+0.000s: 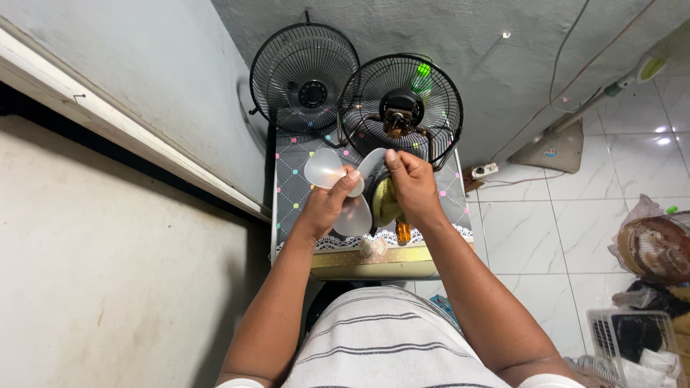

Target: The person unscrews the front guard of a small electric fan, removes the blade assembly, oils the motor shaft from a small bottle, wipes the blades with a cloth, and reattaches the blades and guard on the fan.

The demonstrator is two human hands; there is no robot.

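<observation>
small table (302, 188), dotted grey cloth | on it: two black fan grilles (305, 77) (402, 108)

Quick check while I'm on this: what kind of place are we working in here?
Probably a home corner used for fan repair. Two black wire fan guards stand on a small cloth-covered table, both hands hold a translucent plastic fan blade, and a mop leans on the white tiled floor.

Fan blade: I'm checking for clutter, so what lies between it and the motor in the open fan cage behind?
In the head view, only a bare strip of patterned tablecloth separates the translucent fan blade from the fan motor.
</observation>
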